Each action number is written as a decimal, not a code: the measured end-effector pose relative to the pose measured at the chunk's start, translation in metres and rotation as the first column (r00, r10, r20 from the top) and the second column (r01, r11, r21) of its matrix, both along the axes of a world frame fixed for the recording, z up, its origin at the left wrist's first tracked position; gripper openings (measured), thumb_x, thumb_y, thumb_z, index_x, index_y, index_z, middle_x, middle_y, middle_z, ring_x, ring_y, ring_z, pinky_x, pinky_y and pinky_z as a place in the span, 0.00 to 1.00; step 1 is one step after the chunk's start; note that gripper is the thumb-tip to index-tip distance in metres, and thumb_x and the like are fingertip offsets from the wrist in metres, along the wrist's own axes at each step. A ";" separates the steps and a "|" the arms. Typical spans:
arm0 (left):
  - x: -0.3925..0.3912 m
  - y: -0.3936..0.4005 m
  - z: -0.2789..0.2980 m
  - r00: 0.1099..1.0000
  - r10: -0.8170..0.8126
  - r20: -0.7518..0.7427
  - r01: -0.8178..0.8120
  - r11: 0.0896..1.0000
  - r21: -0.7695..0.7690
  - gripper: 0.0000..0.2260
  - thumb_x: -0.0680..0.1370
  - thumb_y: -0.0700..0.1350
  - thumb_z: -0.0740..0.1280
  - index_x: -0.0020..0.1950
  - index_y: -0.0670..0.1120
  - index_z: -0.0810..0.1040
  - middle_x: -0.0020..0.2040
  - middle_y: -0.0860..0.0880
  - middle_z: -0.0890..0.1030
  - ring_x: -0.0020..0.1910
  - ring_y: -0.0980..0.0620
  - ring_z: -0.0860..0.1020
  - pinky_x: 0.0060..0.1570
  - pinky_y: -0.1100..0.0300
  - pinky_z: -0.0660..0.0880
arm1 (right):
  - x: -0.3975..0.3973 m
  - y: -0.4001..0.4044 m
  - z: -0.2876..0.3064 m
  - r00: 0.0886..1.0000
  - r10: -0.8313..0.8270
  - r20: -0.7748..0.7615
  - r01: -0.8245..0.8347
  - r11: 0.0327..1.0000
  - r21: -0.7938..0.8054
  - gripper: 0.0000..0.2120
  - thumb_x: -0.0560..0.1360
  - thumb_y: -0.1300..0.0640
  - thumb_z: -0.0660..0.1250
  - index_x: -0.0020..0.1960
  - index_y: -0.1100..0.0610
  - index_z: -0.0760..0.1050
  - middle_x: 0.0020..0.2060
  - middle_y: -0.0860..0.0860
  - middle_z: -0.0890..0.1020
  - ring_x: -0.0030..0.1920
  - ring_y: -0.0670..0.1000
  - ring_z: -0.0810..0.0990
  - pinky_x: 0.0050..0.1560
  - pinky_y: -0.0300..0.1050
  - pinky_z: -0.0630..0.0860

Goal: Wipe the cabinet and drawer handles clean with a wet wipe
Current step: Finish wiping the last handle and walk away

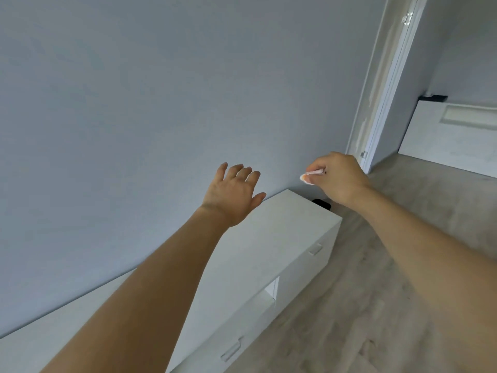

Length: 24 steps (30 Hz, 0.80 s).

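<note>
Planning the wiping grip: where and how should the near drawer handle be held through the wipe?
Pinch the raised bar of the near drawer handle from the front, along its length; it stands off the cabinet face. The right hand already holds the wipe.

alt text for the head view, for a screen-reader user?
Two bare arms reach out above a low white cabinet set against a grey wall: the right hand pinches a small crumpled wet wipe, the left hand is open and empty. Two handles show on the cabinet front, neither touched.
</note>
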<state>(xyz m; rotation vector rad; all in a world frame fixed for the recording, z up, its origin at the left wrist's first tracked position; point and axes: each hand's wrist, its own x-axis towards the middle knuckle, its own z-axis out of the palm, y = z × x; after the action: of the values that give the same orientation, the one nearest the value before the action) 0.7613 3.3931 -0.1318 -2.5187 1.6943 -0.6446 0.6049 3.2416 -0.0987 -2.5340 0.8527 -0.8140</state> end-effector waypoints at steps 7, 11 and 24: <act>0.026 -0.174 -0.003 0.999 -0.012 -0.030 0.011 1.000 -0.023 0.25 0.83 0.58 0.47 0.77 0.46 0.55 0.76 0.48 0.59 0.76 0.48 0.53 0.73 0.49 0.44 | 0.005 -0.152 0.005 0.999 -0.025 -0.032 0.026 1.000 0.002 0.07 0.73 0.56 0.71 0.48 0.59 0.82 0.41 0.48 0.78 0.45 0.50 0.78 0.48 0.43 0.74; 0.048 -0.274 0.007 0.999 -0.016 -0.050 0.014 1.000 -0.023 0.25 0.83 0.58 0.47 0.77 0.46 0.55 0.75 0.48 0.60 0.76 0.48 0.53 0.73 0.49 0.45 | 0.009 -0.246 0.014 0.995 -0.057 -0.081 0.054 0.998 -0.030 0.07 0.74 0.56 0.71 0.49 0.59 0.82 0.45 0.51 0.81 0.45 0.49 0.77 0.47 0.41 0.72; 0.073 -0.586 -0.022 0.999 -0.010 -0.050 0.013 0.999 0.051 0.26 0.83 0.58 0.48 0.77 0.47 0.53 0.77 0.48 0.57 0.76 0.48 0.52 0.74 0.48 0.44 | 0.042 -0.558 -0.003 1.000 0.009 0.013 -0.008 0.998 -0.058 0.08 0.74 0.54 0.70 0.49 0.58 0.82 0.44 0.51 0.78 0.47 0.51 0.78 0.50 0.45 0.74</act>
<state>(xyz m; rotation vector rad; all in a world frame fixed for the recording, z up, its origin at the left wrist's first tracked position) 0.8339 2.8070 -0.1540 -2.5120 1.7194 -0.5372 0.6469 2.6836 -0.1017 -2.5780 0.8251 -0.8639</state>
